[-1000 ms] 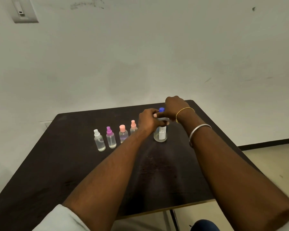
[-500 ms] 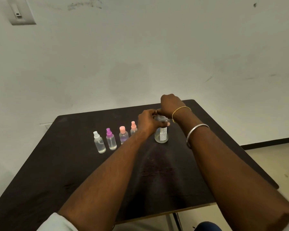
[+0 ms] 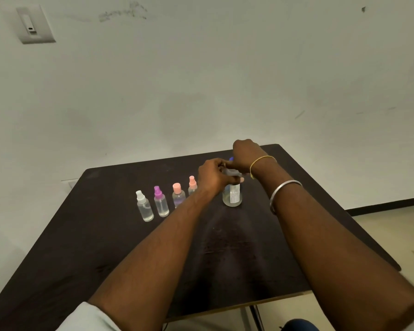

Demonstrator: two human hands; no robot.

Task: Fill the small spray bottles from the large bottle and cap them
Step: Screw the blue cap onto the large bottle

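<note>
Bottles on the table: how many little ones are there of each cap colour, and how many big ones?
white-capped small bottle: 1
purple-capped small bottle: 1
pink-capped small bottles: 2
large bottle: 1
Total: 5 bottles

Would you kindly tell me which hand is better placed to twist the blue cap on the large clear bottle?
Right, probably: the right hand curls over the blue cap from above, while the left hand grips the large clear bottle below its neck, steadying it.
</note>
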